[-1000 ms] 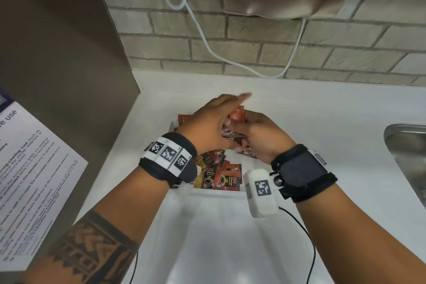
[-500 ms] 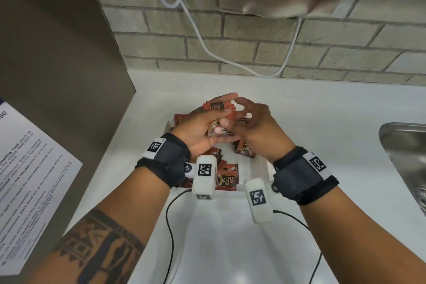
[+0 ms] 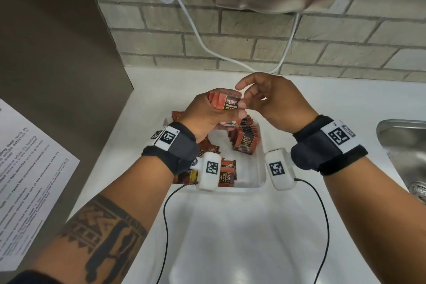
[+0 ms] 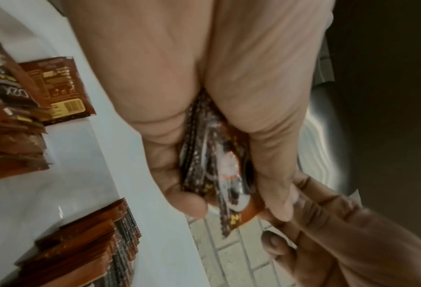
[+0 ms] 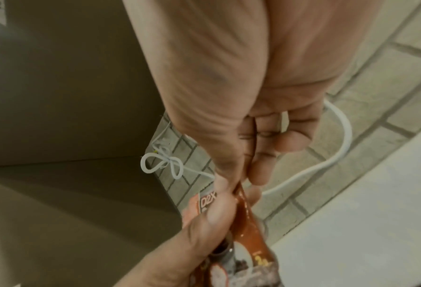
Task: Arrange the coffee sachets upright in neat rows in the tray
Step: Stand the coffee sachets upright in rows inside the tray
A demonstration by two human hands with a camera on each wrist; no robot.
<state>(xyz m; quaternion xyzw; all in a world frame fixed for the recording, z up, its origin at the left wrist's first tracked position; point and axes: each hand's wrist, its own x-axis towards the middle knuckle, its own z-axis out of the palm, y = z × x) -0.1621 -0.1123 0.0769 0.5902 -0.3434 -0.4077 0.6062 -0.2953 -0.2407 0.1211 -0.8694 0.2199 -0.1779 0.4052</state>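
My left hand [image 3: 205, 113] grips a small stack of red-and-black coffee sachets [image 3: 227, 102] above the far end of the white tray [image 3: 261, 168]. In the left wrist view the stack [image 4: 216, 174] sits edge-on between thumb and fingers. My right hand [image 3: 247, 100] pinches the top corner of the front sachet [image 5: 243, 213] with thumb and forefinger. A row of upright sachets [image 3: 245, 138] stands along the tray's right side. Loose sachets [image 3: 227, 174] lie flat at its near left, partly hidden by my left wrist.
The tray sits on a white counter [image 3: 230, 226]. A steel sink [image 3: 403, 145] lies to the right. A brown panel [image 3: 57, 53] with a paper notice [image 3: 27, 168] stands at the left. A white cable [image 3: 196, 37] hangs on the brick wall behind.
Both hands have risen from low over the tray with the stack of sachets. My right hand has shifted to pinch the front sachet's top corner, uncovering the upright row.
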